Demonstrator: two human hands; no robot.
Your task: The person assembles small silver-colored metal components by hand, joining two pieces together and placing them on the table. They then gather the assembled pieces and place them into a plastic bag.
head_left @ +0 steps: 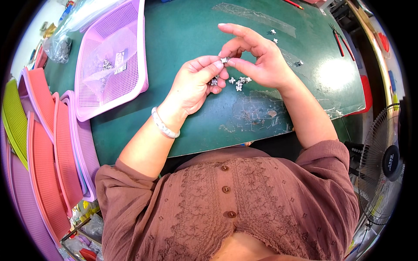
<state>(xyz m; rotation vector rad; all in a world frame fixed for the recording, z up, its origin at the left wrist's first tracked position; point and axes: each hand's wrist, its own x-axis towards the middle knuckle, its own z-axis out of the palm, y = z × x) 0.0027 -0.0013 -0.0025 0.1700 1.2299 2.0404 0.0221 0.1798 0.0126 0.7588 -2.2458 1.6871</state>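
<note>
A small silver-coloured, flower-like piece (pixel 224 60) is pinched between the thumb and forefinger of the left hand (pixel 196 82), above the green bench (pixel 183 32). The right hand (pixel 259 58) meets it from the other side, its thumb and a bent finger narrowed at the piece and its forefinger raised away; the contact is too small to tell whether that hand grips it too. More silver pieces (pixel 214 81) sit in the left hand's curled fingers. Just beside these fingers, a cluster of similar pieces (pixel 239 83) lies on the bench, and a few loose ones (pixel 273 32) lie farther off, beyond the right hand. To the left stands a lilac basket (pixel 142 48) with a clear bag (pixel 93 80) of small parts in it; red-handled pliers (pixel 338 44) lie near the bench's right side.
</note>
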